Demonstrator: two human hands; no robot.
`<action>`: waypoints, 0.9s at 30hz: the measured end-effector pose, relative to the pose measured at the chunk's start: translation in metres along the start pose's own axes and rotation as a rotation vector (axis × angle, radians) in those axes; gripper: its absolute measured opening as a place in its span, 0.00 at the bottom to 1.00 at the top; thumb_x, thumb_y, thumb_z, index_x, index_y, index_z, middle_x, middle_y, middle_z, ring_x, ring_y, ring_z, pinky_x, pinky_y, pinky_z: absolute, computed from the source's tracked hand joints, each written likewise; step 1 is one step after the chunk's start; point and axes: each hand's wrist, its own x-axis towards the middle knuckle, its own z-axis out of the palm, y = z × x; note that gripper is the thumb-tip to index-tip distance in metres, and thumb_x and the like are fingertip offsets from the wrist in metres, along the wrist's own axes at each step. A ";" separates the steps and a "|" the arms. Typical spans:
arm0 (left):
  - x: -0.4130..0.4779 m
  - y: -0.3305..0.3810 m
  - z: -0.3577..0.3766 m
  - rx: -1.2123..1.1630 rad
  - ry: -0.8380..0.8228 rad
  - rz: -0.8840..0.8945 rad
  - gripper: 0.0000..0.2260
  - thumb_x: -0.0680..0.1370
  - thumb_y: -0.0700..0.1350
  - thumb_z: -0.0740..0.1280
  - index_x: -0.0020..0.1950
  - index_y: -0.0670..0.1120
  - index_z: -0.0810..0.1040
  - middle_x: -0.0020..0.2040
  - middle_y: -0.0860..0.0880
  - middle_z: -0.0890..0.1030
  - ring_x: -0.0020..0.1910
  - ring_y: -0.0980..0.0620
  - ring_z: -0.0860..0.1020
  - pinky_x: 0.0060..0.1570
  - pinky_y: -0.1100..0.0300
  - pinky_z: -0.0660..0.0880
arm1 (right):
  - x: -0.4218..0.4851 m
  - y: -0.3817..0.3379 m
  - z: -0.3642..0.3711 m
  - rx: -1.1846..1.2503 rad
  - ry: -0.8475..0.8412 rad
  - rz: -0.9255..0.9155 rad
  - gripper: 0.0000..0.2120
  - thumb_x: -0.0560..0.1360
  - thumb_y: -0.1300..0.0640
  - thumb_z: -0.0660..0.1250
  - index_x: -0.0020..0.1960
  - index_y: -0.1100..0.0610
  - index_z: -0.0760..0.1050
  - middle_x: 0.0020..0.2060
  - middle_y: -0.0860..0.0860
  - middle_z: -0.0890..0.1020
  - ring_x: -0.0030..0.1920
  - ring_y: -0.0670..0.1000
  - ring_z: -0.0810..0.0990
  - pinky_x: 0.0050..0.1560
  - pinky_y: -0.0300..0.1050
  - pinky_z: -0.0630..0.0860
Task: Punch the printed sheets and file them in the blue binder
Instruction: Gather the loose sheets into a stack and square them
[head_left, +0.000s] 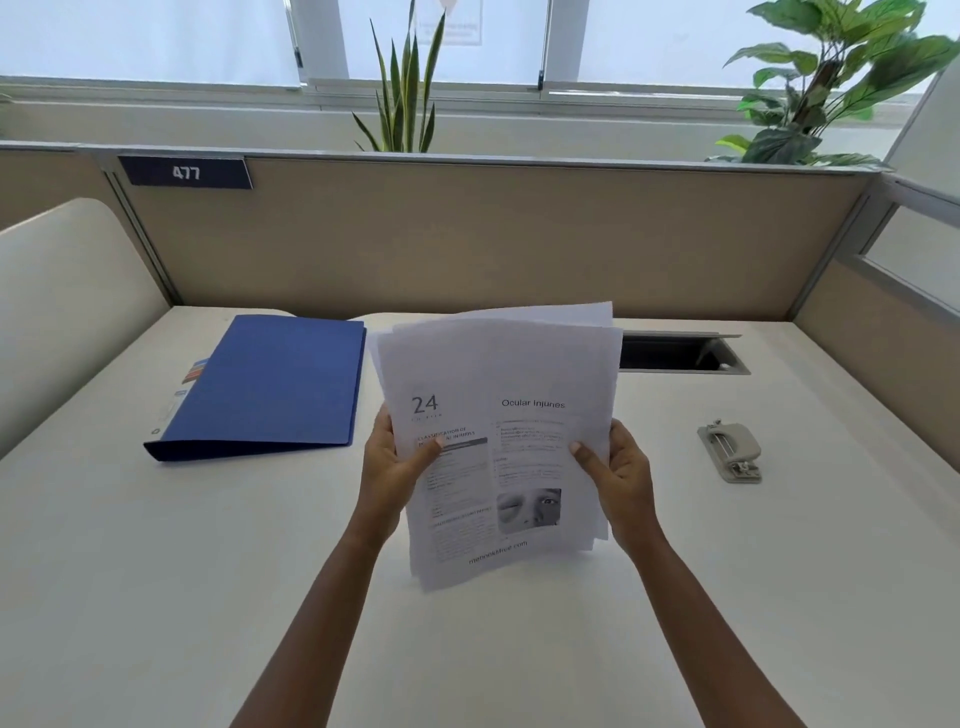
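I hold a loose stack of printed sheets (498, 374) upright above the middle of the desk, its bottom edge near the surface. The top page reads "24" and "Ocular Injuries". My left hand (392, 470) grips the stack's left edge and my right hand (621, 478) grips its right edge, thumbs on the front. The sheets are slightly fanned and uneven. A closed blue binder (275, 384) lies flat on the desk to the left of the sheets. A grey hole punch (730, 449) sits on the desk to the right, apart from my hands.
The white desk (156, 571) is enclosed by beige partition walls (467, 234) at the back and sides. An open cable slot (675, 353) lies behind the sheets to the right. Plants (831, 88) stand behind the partition. A sign reads 477 (185, 172).
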 end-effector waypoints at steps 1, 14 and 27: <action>-0.001 -0.002 0.001 0.009 0.006 -0.010 0.15 0.66 0.45 0.68 0.52 0.52 0.71 0.49 0.50 0.79 0.47 0.45 0.80 0.39 0.59 0.81 | -0.002 0.003 0.000 0.001 0.013 0.011 0.11 0.75 0.65 0.64 0.48 0.50 0.75 0.43 0.48 0.82 0.38 0.43 0.83 0.36 0.36 0.80; 0.003 0.006 0.011 -0.070 -0.005 -0.032 0.13 0.64 0.46 0.69 0.47 0.53 0.76 0.44 0.53 0.81 0.40 0.53 0.81 0.33 0.67 0.78 | 0.000 0.007 0.011 0.006 0.116 0.006 0.12 0.77 0.61 0.61 0.59 0.56 0.68 0.47 0.48 0.78 0.49 0.46 0.78 0.40 0.32 0.80; 0.001 -0.017 0.017 -0.056 0.054 -0.087 0.10 0.66 0.47 0.67 0.46 0.50 0.78 0.41 0.52 0.82 0.39 0.52 0.81 0.33 0.64 0.80 | -0.003 0.022 0.017 0.012 0.171 0.042 0.07 0.78 0.59 0.59 0.49 0.48 0.72 0.45 0.49 0.80 0.43 0.41 0.81 0.39 0.31 0.78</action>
